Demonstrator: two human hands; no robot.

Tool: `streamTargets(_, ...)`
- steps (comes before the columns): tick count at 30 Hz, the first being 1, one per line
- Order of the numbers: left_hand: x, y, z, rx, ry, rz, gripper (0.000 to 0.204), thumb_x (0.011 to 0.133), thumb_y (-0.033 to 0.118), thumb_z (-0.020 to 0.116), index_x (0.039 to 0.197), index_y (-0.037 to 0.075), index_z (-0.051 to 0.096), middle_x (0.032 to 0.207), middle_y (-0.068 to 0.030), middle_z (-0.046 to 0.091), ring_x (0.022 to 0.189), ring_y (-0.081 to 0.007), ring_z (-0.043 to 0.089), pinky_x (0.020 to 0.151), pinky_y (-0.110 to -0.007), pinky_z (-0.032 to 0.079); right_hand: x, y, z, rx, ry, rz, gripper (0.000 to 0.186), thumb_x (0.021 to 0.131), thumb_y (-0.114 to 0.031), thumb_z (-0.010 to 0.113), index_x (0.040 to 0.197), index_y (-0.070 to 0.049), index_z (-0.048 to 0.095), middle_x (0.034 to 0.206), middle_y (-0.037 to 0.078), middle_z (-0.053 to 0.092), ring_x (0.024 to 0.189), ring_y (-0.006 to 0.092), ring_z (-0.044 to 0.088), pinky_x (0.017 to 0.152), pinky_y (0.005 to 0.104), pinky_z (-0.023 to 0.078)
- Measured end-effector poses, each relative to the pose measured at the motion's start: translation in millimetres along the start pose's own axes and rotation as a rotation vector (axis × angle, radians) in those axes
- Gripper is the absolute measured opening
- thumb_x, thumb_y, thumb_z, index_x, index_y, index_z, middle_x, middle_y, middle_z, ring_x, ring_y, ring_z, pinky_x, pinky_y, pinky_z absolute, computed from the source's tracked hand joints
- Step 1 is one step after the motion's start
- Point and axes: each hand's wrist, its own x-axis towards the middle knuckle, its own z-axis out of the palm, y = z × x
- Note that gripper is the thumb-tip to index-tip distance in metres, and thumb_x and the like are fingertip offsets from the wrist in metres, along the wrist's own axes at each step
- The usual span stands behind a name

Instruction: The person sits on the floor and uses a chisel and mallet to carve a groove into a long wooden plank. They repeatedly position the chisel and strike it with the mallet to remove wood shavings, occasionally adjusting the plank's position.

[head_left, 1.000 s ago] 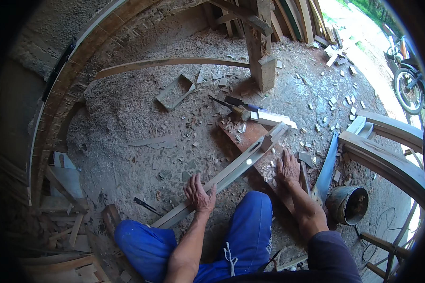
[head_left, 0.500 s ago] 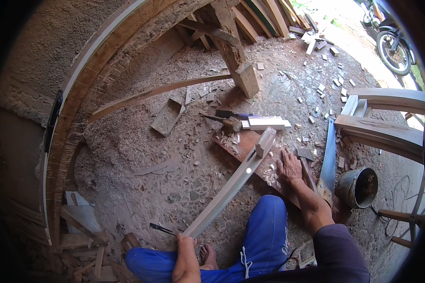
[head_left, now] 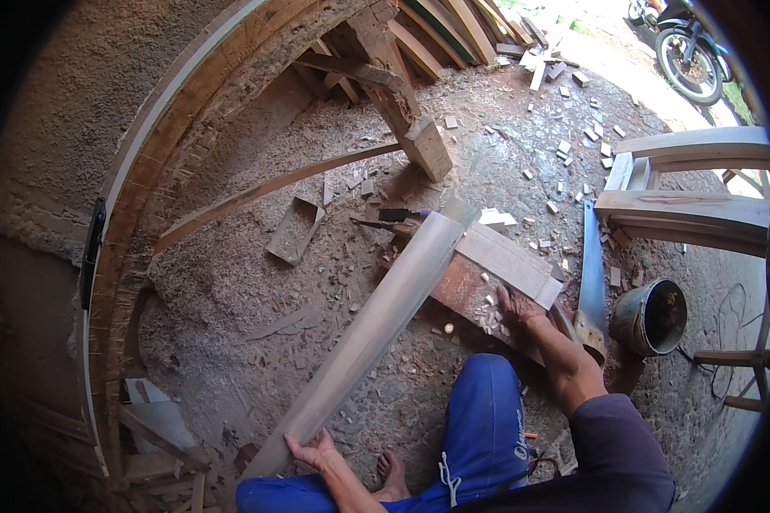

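A long pale wooden plank (head_left: 372,329) runs diagonally from lower left to the middle, its far end lifted near a dark tool handle (head_left: 398,215). My left hand (head_left: 312,451) grips its near end at the bottom of the view. My right hand (head_left: 518,309) rests flat, fingers spread, on a reddish board (head_left: 466,295) strewn with wood chips, beside a paler short board (head_left: 509,261). My legs in blue trousers (head_left: 479,436) and a bare foot (head_left: 391,474) lie below.
A handsaw with a blue blade (head_left: 590,274) lies right of the boards, next to a dark metal bucket (head_left: 650,318). Curved wooden frames (head_left: 145,197) ring the left, a post (head_left: 406,111) stands ahead, a wooden bench (head_left: 693,184) and a motorcycle (head_left: 684,56) are at right. Sawdust covers the ground.
My left hand slid down to the plank's near end and raised it, so the plank now looms larger and closer. The view tilted down. My right hand stayed on the reddish board.
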Motion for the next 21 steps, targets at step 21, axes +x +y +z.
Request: streamTargets(21,-140.4,280.6,218.0,0.011,-0.877,0.989,0.091,0.094,0.056,0.069,0.159,0.003,0.033,0.161,-0.0185,0.039,0.144,-0.0364,0.043,0.12,-0.056,0.035,-7.4,-7.3,-14.9,0.08,0.186,-0.094,0.058,0.1,-0.041,0.054,0.149,-0.011,0.045,0.129,0.016,0.059,0.118,0.0333,0.058,0.097,0.0471,0.045)
